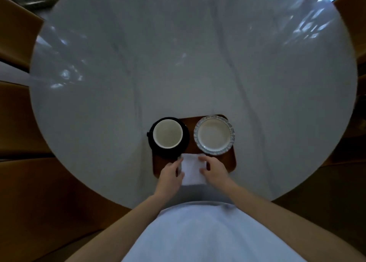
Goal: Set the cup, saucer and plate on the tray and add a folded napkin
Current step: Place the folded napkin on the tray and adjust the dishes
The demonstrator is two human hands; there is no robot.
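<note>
Though no writing legible, both hands (pixel 170 174) (pixel 214 170) on folded napkin (pixel 193 169).

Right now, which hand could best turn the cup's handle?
Probably the left hand. The cup sits on the tray's left side, its handle pointing left; the right hand is farther away.

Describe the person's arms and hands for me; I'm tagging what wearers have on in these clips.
Both arms are bare from the hands back to the bottom edge of the frame, with no sleeves showing. The left hand and right hand wear no gloves; no watch, bracelet or ring is visible, though the dim picture could hide a small one. A pale blue garment covers the torso.
</note>
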